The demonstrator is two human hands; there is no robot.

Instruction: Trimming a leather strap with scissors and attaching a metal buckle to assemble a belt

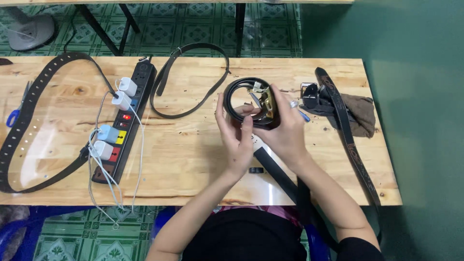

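- Head view, looking straight down on a pale wooden table [193, 159].
- Both hands raised just above the table's middle, closed around a coiled black belt [238, 93] with a gold-toned buckle [267, 104].
- Left hand [234, 137]: fingers curled onto the coil's near side, thumb pressed up against the loop.
- Right hand [285, 125]: wrapped over the buckle side of the coil, ring on one finger, fingertips pinching at the buckle.
- Loose tail of the same belt running down from the coil, under the right wrist and off the table's near edge.
- Left of the hands: black power strip [126, 123] lying roughly lengthwise, several white chargers [126, 87] plugged in, white cables trailing over the near edge.
- Far left: long punched belt [19, 130] curving in a wide arc; blue-handled scissors [17, 112] just beside it.
- Behind the hands: thin dark belt [193, 104] in an open loop.
- Right of the hands: patterned dark belt [349, 140] stretched toward the near right corner, partly over a brown cloth [362, 108]; metal buckle [308, 91] near its far end.
- Green patterned floor tiles [193, 29] beyond the table.
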